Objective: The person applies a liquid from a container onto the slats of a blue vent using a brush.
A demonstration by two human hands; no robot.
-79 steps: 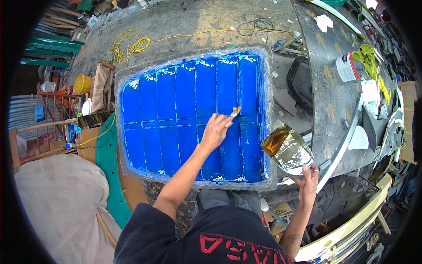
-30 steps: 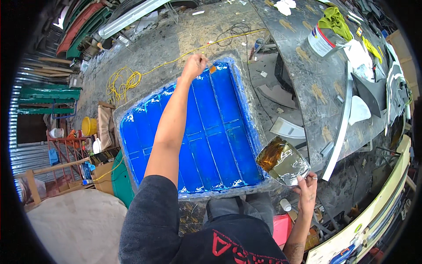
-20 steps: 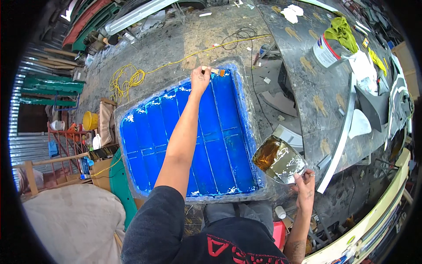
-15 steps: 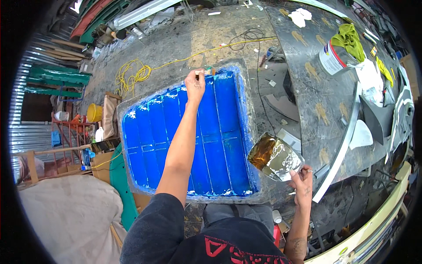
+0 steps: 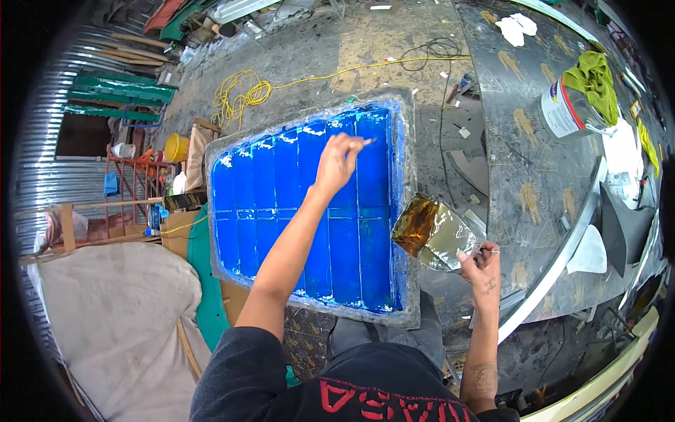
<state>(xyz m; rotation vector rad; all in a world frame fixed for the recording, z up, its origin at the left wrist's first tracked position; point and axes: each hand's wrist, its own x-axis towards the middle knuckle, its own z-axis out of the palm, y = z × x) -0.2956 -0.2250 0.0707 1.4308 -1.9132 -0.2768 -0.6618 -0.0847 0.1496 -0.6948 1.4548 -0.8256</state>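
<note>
In front of me lies a large blue ribbed panel, like a mould (image 5: pixel 274 243), with a rough grey rim and a wet, glossy surface. My left hand (image 5: pixel 337 163) is closed over the panel's far right part, gripping a small paintbrush (image 5: pixel 369 141); motion blurs its tip, so I cannot tell whether it touches the surface. My right hand (image 5: pixel 481 273) pinches the near edge of a clear, square-sided plastic container (image 5: pixel 450 235). The container is tilted beside the panel's right edge, with amber liquid pooled inside.
At right is a dark stained worktable (image 5: pixel 517 176) bearing a white bucket (image 5: pixel 560 109) with a green cloth (image 5: pixel 593 81) over it. A yellow cord (image 5: pixel 239 95) coils on the floor beyond the panel. A beige cover (image 5: pixel 126 309) lies at left.
My left hand with the brush has come from the panel's far edge inward and to the right. The right hand still holds the container, slightly higher in view. The whole view has shifted a little.
</note>
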